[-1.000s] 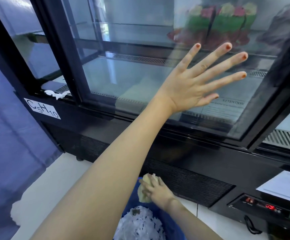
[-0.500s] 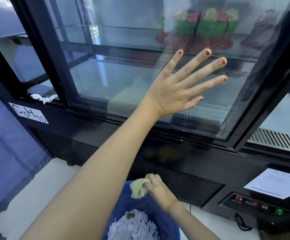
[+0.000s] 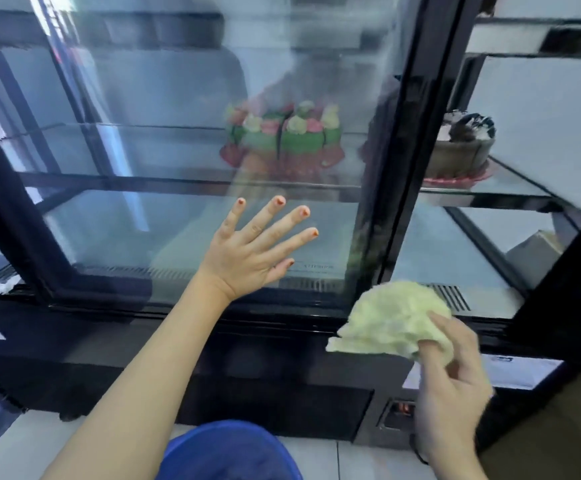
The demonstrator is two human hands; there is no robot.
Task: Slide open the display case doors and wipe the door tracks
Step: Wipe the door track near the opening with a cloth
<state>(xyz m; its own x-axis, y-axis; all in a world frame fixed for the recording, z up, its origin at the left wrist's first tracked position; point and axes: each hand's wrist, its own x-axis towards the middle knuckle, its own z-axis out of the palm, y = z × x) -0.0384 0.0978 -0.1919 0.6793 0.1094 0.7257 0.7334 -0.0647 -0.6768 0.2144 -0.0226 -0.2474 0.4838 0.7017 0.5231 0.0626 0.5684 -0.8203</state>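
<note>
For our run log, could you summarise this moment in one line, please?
left hand flat on door | right hand holds cloth by track

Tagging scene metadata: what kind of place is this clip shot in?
Likely a bakery or cake shop. A glass display case holds a green flower-topped cake and a chocolate cake on a shelf, and the right hand grips a yellow cloth.

Flower-topped green cake point(image 3: 284, 140) left of chocolate cake point(image 3: 462, 150); blue bucket point(image 3: 226, 452) on white floor tiles point(image 3: 15, 445).
</note>
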